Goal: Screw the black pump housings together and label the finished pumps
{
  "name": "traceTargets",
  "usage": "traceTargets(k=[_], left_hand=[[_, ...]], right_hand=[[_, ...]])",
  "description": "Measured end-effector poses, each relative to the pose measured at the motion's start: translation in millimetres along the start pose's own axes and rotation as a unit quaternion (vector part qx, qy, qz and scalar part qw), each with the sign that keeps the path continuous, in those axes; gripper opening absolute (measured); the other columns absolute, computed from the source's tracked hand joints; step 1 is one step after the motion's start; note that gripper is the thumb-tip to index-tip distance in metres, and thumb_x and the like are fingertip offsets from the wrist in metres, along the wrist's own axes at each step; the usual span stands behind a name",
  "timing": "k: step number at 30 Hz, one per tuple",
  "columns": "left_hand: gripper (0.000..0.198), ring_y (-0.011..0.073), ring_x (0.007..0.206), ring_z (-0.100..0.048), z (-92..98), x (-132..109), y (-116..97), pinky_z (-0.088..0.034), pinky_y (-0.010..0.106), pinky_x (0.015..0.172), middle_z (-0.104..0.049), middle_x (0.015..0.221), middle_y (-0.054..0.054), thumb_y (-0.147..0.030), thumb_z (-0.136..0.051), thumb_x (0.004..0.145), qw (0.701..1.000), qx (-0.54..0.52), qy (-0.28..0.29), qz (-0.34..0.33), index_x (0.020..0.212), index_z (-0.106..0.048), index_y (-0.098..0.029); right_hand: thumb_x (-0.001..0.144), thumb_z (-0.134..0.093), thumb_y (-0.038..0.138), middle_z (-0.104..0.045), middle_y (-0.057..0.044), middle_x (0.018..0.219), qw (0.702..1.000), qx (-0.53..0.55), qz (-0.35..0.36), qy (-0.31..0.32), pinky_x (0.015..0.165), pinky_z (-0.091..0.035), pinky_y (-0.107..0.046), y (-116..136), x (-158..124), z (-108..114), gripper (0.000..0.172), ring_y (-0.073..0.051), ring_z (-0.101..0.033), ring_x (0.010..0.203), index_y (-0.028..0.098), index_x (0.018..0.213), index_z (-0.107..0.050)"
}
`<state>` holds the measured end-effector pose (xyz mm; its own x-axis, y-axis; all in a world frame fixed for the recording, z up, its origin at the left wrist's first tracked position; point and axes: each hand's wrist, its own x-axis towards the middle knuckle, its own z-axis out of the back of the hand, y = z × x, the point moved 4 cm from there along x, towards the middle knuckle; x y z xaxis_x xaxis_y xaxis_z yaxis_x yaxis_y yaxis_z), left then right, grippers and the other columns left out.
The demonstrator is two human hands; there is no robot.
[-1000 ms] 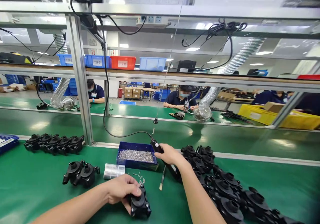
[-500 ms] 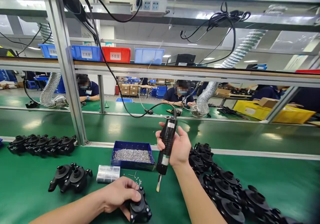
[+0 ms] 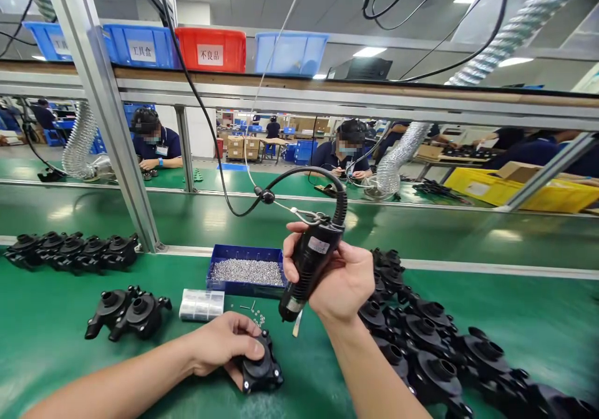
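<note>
My right hand (image 3: 346,281) is wrapped round a black electric screwdriver (image 3: 312,260), held in the air above the bench. The driver leans with its nose down and to the left; its cable and a hanging cord come off the top. Below and to the left, my left hand (image 3: 229,346) grips a black plastic housing (image 3: 263,372), thumb on its round raised part, the housing resting low over the green mat. Loose small metal parts (image 3: 259,316) lie just beyond it. A thin pale strip with a yellowish end (image 3: 297,324) lies under the driver.
A blue bin (image 3: 247,286) of small metal parts stands behind a clear compartment box (image 3: 202,305). Black housings fill the right side (image 3: 437,369); two sit at left (image 3: 126,311), with a row (image 3: 70,250) behind. A metal post (image 3: 100,113) and shelf rail (image 3: 281,97) stand ahead; co-workers sit beyond.
The screwdriver has come nearer and tilted more, its nose swinging left and up, away from the pale strip. My left hand keeps its hold on the housing. My view has tipped downward.
</note>
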<state>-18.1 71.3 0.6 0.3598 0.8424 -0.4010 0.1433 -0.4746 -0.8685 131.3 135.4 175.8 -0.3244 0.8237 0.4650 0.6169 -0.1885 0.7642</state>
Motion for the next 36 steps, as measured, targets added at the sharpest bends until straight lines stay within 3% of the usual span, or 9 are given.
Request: traceTargets(k=[6,14,24,27,31,33,36], left_hand=[[0.044,0.0161,0.058,-0.065,-1.8,-1,-2,-0.046,0.016,0.036,-0.072,0.076,0.009,-0.032,-0.090,0.052,1.000,0.000,0.000,0.006,0.085,-0.069,-0.012],[0.048,0.0167,0.056,-0.065,0.1,0,0,-0.049,0.020,0.037,-0.071,0.072,0.005,-0.032,-0.090,0.049,1.000,0.000,-0.017,0.008,0.086,-0.065,-0.014],[0.038,0.0144,0.050,-0.061,-4.9,-2,-5,-0.044,0.018,0.035,-0.069,0.066,0.004,-0.031,-0.083,0.051,1.000,0.024,-0.016,0.005,0.079,-0.064,-0.014],[0.037,0.0148,0.052,-0.062,-4.5,-2,-6,-0.050,0.020,0.037,-0.068,0.067,0.003,-0.031,-0.082,0.053,0.999,0.032,-0.014,0.000,0.080,-0.064,-0.015],[0.033,0.0154,0.057,-0.062,-2.7,-2,-6,-0.055,0.023,0.040,-0.068,0.072,0.004,-0.032,-0.079,0.057,0.998,0.053,-0.002,-0.020,0.081,-0.066,-0.014],[0.034,0.0155,0.059,-0.063,-1.9,-2,-5,-0.055,0.023,0.041,-0.068,0.075,0.005,-0.033,-0.079,0.059,0.998,0.061,0.003,-0.026,0.084,-0.068,-0.013],[0.035,0.0153,0.059,-0.062,-1.2,-4,-4,-0.054,0.023,0.042,-0.068,0.076,0.006,-0.033,-0.079,0.060,0.997,0.069,0.000,-0.028,0.087,-0.070,-0.012]], right_hand=[[0.078,-0.055,0.049,-0.068,-0.007,0.080,1.000,-0.004,0.006,0.027,0.048,-0.040,-0.033,-1,-4,-4,0.052,-0.019,-0.054,0.050,0.017,0.117,-0.069],[0.078,-0.050,0.052,-0.069,-0.007,0.073,0.999,-0.011,-0.014,0.027,0.044,-0.041,-0.033,-4,-7,-8,0.053,-0.020,-0.054,0.048,0.016,0.111,-0.071],[0.083,-0.052,0.055,-0.072,-0.010,0.075,0.992,0.071,-0.037,0.101,0.045,-0.040,-0.030,-35,-10,-18,0.054,-0.018,-0.055,0.046,0.012,0.112,-0.069],[0.083,-0.062,0.056,-0.071,-0.008,0.077,0.984,0.069,-0.043,0.155,0.042,-0.038,-0.027,-39,-10,-16,0.050,-0.014,-0.051,0.044,0.014,0.110,-0.068],[0.071,-0.086,0.033,-0.065,-0.001,0.070,0.964,-0.005,-0.048,0.262,0.046,-0.042,-0.024,-35,-16,-21,0.029,-0.013,-0.051,0.051,0.020,0.082,-0.062],[0.073,-0.083,0.025,-0.061,0.000,0.068,0.969,-0.068,-0.041,0.233,0.051,-0.044,-0.026,-33,-18,-25,0.025,-0.014,-0.052,0.057,0.021,0.076,-0.059],[0.077,-0.075,0.021,-0.056,0.002,0.068,0.982,-0.141,0.001,0.125,0.054,-0.043,-0.026,-31,-21,-32,0.017,-0.013,-0.048,0.058,0.021,0.076,-0.058]])
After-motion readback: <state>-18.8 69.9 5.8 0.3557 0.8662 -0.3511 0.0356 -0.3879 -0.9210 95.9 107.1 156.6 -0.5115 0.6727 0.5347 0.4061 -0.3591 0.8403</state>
